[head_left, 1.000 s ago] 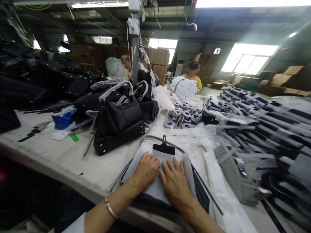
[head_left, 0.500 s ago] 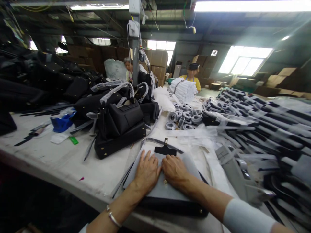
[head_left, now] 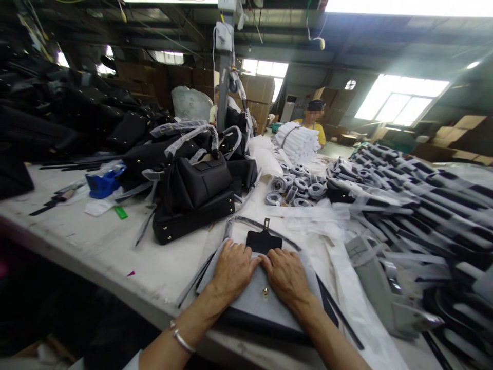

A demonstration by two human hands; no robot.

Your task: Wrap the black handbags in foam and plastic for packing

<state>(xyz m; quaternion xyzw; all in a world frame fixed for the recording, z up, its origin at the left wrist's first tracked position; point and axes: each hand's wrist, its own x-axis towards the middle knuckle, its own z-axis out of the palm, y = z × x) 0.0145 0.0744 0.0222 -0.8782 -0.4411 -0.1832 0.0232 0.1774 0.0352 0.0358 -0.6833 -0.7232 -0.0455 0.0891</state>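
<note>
A black bag (head_left: 265,325) lies flat at the table's near edge, covered by a light grey sheet (head_left: 252,304) with a small gold clasp (head_left: 265,292) showing through. Both hands are at the sheet's far edge, thumbs nearly touching. My left hand (head_left: 233,270) has its fingers curled over that edge, left of the middle. On the right side, my right hand (head_left: 288,275) grips the same edge with bent fingers. Beyond them a black tab (head_left: 264,241) with a metal buckle sticks out, and a wrapped handle arches behind it.
Black bags with wrapped handles (head_left: 196,182) stand at the left, near a blue tape dispenser (head_left: 103,182). Coiled straps (head_left: 296,184) and a white bundle (head_left: 296,143) lie farther back. Wrapped straps (head_left: 431,200) are heaped at the right beside a grey machine (head_left: 379,293). A person (head_left: 315,126) is behind.
My left hand's fingers have bent over the sheet's edge from lying spread. My right hand has shifted right and turned, uncovering more of the sheet and clasp. The view has shifted slightly.
</note>
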